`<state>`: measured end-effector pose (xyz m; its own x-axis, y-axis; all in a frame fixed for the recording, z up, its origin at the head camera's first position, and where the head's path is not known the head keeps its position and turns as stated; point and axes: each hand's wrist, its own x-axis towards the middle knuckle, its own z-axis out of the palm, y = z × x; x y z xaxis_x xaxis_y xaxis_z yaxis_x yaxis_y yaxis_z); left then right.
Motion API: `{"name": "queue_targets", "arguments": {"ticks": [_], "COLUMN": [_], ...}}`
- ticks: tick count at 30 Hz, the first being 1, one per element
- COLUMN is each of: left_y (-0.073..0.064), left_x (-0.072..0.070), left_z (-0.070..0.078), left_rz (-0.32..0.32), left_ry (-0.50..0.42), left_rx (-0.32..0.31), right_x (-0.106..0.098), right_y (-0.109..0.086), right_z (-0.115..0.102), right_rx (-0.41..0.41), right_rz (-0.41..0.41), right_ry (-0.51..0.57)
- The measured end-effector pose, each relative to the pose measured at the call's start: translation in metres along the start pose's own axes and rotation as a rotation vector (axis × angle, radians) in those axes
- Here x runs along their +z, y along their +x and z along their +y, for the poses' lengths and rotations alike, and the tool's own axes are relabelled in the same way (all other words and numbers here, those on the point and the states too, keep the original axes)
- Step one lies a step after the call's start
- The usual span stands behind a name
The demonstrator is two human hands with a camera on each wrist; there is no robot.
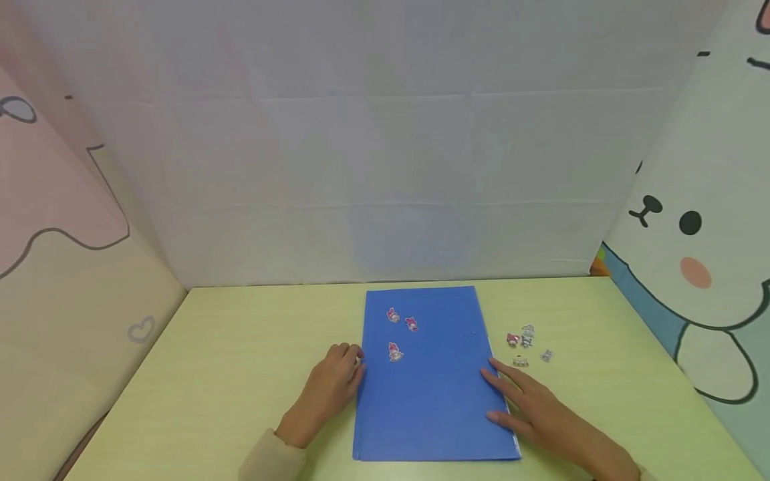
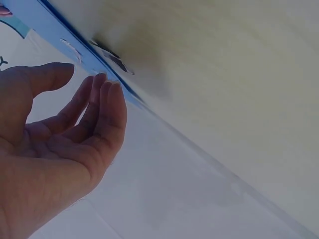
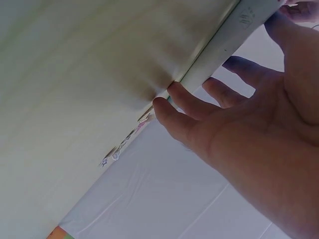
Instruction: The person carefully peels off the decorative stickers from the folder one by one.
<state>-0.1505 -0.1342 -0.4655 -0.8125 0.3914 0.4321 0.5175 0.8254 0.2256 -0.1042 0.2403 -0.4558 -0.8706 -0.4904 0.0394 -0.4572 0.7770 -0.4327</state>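
Observation:
A blue folder (image 1: 433, 394) lies flat on the table, with three small pink-and-white character stickers (image 1: 394, 352) on its upper left part. My left hand (image 1: 333, 381) is at the folder's left edge. In the left wrist view, its fingers bend loosely, the thumb stands apart from them, and nothing is held between. A small thin cut-out (image 2: 113, 56) juts out by the folder's edge near those fingertips. My right hand (image 1: 535, 411) lies across the right edge with spread fingers, some fingertips on the cover. The right wrist view shows its palm holding nothing.
Several loose small stickers (image 1: 527, 341) lie on the pale yellow-green table (image 1: 240, 361) just right of the folder. A white cloth wall (image 1: 361, 187) rises behind the table. Printed cartoon panels (image 1: 716, 267) stand at both sides.

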Motion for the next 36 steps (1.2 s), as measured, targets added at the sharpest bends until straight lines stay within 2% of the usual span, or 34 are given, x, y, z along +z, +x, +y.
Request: {"name": "queue_targets", "arguments": {"ticks": [8, 19, 28, 36], "left_y": [0.006, 0.014, 0.020, 0.026], "left_x": [0.000, 0.011, 0.015, 0.021], "left_z": [0.008, 0.009, 0.013, 0.015], "left_rz": [-0.038, 0.049, 0.016, 0.028], "left_ry": [-0.002, -0.027, -0.028, -0.006], "left_rx": [-0.037, 0.059, 0.054, 0.069], "right_x": [-0.001, 0.000, -0.001, 0.001], "right_y": [0.000, 0.000, 0.000, 0.000], "right_z": [0.000, -0.001, -0.002, 0.000], "right_rx": [-0.006, 0.005, 0.016, -0.008], "right_rz": [0.003, 0.005, -0.011, 0.006], "right_ry": [-0.006, -0.014, -0.012, -0.014]}}
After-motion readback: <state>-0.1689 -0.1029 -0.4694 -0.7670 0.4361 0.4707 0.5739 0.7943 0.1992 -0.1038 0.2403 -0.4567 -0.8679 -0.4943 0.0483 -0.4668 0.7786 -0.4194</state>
